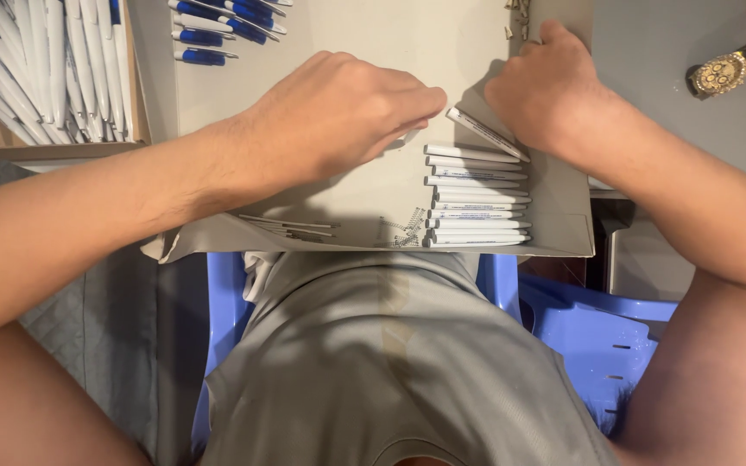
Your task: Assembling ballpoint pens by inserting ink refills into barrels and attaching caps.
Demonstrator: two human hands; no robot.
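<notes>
Head view, looking straight down past a grey sleeveless shirt [390, 362] to a wide, shallow grey cardboard tray [347, 52] resting across the lap, with a pale blue plastic chair [597, 336] beneath; a second tray at far left holds a heap of white pen barrels [36, 60]; at the top edge lie loose pens with blue ends [218, 26]; a gold wristwatch [720, 72] sits well apart at upper right. Nearest the body, a neat stack of white pen barrels [477, 203] lies side by side against the tray's right wall, probably so they stay aligned and easy to count. The left hand [347, 108] rests palm down on the tray floor, fingers curled loosely, fingertips just beside the stack; whether it holds anything cannot be told. The right hand [546, 86] is closed around one tilted white pen barrel [485, 132], touching the stack's top; small metal springs [407, 229] and thin refills [291, 226] lie near the front wall.
</notes>
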